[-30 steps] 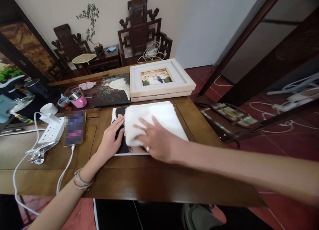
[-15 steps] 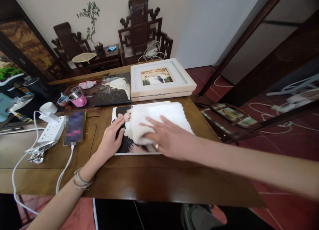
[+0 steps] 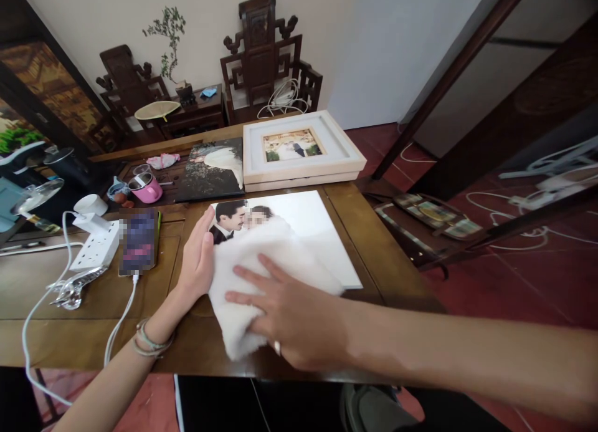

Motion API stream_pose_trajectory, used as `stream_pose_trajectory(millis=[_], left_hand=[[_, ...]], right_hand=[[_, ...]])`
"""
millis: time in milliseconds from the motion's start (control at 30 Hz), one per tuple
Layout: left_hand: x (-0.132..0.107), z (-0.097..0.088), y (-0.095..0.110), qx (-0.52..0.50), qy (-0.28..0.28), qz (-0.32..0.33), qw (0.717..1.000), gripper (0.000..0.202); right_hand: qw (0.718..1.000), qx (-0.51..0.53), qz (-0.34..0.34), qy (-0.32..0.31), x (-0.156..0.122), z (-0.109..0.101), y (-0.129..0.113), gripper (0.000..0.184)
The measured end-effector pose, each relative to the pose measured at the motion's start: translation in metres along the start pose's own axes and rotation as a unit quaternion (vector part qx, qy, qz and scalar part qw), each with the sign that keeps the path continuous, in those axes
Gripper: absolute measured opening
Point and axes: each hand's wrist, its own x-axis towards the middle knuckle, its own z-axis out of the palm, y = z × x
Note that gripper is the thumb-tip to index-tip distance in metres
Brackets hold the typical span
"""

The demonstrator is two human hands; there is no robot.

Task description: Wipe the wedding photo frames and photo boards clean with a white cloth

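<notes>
well, the right hand (image 3: 303, 313) lies flat on a white fluffy cloth (image 3: 284, 251), its fingers spread wide, a ring on one of them. the cloth covers the near part of a white-edged photo print (image 3: 322, 232) and spills over its front edge onto the wooden table (image 3: 196, 351). the print lies flat on that table in front of the person, two people's heads showing above the cloth. the left hand (image 3: 197, 260) rests at the print's left edge, fingers held close together, thumb slightly apart, the cloth right beside the palm. behind the print, a pale box frame (image 3: 252, 148) sits next to a dark picture panel (image 3: 200, 179). off to the left are a phone (image 3: 139, 242), a white power strip (image 3: 100, 248) and a pink mug (image 3: 152, 193).
</notes>
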Motion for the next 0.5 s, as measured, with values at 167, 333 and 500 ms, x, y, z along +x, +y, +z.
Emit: stream_pose_trajectory(millis=[167,333,500], left_hand=[[-0.001,0.001,0.001,0.048,-0.042,0.030,0.998,0.049],[-0.001,0.005,0.003,0.088,-0.109,0.047,0.989,0.044],[0.000,0.007,0.003,0.095,-0.125,0.053,0.986,0.040]], right_hand=[[0.998,0.050,0.041,0.018,-0.030,-0.003,-0.005,0.031],[0.981,0.084,0.158,0.078,-0.038,-0.018,0.037,0.039],[0.943,0.174,0.212,0.188,0.000,-0.030,0.077,0.029]])
